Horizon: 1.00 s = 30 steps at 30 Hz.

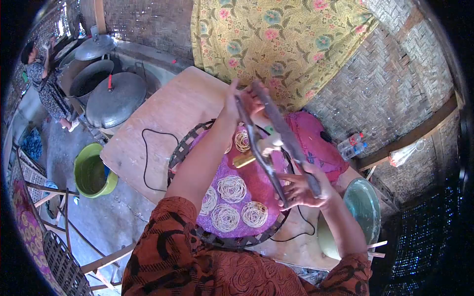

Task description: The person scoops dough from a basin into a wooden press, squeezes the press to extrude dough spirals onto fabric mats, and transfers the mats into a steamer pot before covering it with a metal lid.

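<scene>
Both my hands hold a hand press (284, 129) with two long dark bars, above a round woven tray (216, 240). My left hand (249, 101) grips the far ends of the bars. My right hand (303, 190) is around the near ends, some of its fingers spread. Between the bars sit whitish dough (270, 143) and a brass-coloured cylinder (244, 159). Under the press, a purple mesh cloth (242, 197) lines the tray. Several flat coils of pale noodle strands, among them one noodle coil (232, 189), lie on it. The press and my arms hide part of the tray.
The tray stands on a wooden table (163, 106) with a black cord (144, 163). A pink bundle (316, 143), bottles (353, 145) and a teal basin (363, 202) are to the right. At left are a green tub (91, 172), large lidded pots (116, 101) and another person (47, 89).
</scene>
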Motion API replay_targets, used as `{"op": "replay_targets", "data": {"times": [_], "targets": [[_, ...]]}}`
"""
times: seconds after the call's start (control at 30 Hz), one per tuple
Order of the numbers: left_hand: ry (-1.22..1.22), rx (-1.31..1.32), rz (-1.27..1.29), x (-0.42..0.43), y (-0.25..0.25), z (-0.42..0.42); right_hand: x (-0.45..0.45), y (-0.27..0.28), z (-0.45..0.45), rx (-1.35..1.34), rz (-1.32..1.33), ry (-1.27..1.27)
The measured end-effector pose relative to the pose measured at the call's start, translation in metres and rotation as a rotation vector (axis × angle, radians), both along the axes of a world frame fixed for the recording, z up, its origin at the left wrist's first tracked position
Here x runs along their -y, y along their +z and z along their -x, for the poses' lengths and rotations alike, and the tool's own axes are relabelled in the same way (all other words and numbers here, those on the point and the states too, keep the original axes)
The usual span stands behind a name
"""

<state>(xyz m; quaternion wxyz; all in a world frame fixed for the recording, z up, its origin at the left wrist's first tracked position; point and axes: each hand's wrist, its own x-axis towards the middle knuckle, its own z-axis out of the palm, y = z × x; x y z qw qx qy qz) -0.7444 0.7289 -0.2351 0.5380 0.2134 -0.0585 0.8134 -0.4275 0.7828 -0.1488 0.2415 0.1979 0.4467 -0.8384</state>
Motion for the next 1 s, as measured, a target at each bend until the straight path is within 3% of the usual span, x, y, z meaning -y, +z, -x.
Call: {"op": "replay_targets", "data": {"times": [0.13, 0.3, 0.33, 0.53, 0.6, 0.83, 1.0], "targets": [[0.010, 0.091, -0.107, 0.006, -0.026, 0.005, 0.004, 0.008, 0.013, 0.108, -0.167, 0.024], [0.135, 0.154, -0.067, -0.006, -0.001, -0.005, -0.009, 0.040, 0.007, 0.095, -0.421, -0.020], [0.080, 0.172, -0.174, -0.010, 0.007, 0.000, -0.006, 0.043, 0.010, 0.073, -0.428, -0.039], [0.140, 0.110, -0.114, 0.024, 0.045, 0.016, 0.015, 0.052, 0.020, 0.028, -0.467, -0.050], [0.055, 0.142, -0.205, 0.028, 0.047, 0.011, 0.023, 0.059, 0.015, 0.011, -0.455, -0.042], [0.091, 0.199, -0.191, 0.009, 0.040, -0.005, 0.019, 0.073, 0.002, 0.080, -0.611, -0.076], [0.115, 0.101, -0.167, 0.020, 0.046, 0.015, 0.024, 0.049, 0.014, 0.004, -0.623, -0.135]]}}
